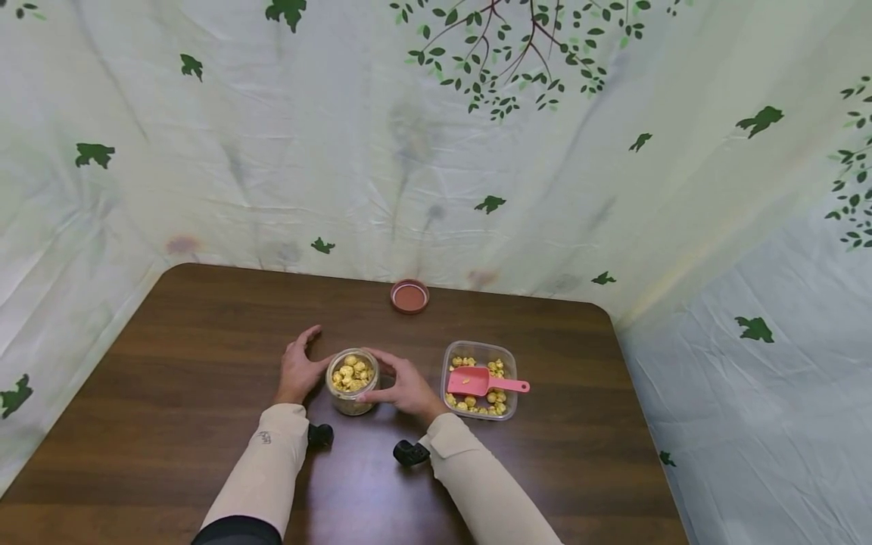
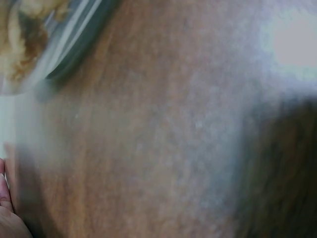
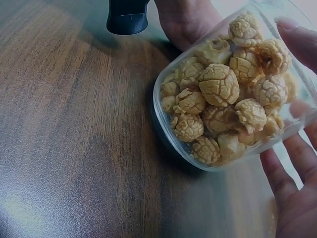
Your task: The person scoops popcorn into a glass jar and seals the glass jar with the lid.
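Head view: jar [image 1: 351,382] stands mid-surface, full of popcorn, lid [image 1: 409,296] off at the far edge. Right hand [image 1: 406,387] curls its fingers round the jar's right side; left hand [image 1: 297,369] rests just left of it, fingers relaxed, thumb toward the glass. Tub [image 1: 480,378] with scoop [image 1: 480,381] sits just right. Filling looks done, capping left.

Left wrist: blurred surface [image 2: 163,139], jar corner only.

Right wrist: jar [image 3: 233,94] upright, fingers [image 3: 290,168] against its wall.
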The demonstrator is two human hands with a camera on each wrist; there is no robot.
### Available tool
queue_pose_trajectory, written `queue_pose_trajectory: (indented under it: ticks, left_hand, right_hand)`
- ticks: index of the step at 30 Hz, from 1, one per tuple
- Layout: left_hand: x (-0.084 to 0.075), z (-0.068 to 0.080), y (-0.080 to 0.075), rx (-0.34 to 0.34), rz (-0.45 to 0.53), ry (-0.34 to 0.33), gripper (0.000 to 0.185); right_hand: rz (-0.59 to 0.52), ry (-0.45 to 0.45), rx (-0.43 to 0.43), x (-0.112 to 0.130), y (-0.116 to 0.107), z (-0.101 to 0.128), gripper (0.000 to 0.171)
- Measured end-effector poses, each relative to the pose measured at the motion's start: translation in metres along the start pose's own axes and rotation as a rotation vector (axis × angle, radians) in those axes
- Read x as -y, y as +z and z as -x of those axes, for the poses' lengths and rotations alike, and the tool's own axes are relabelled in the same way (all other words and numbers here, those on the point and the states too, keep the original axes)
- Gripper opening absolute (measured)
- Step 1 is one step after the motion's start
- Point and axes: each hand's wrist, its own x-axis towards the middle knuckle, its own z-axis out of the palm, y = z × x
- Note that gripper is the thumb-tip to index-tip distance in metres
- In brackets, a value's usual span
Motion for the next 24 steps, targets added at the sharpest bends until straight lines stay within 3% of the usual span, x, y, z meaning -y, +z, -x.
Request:
queue_pose_trajectory:
  ticks: [8, 24]
  left_hand:
    - [-0.0011, -0.0012, 0.0009, -0.002, -0.010, 0.002, 0.069]
    - [-0.0048, -0.0004, -0.0027, 0.066, 0.007, -0.009, 0.068]
  right_hand:
    - [-0.013, 0.005, -0.004, 0.0002, -0.0009, -0.0001, 0.076]
    - [-0.007, 0.023, -0.009, -0.0009, -0.0009, 0.0009, 0.076]
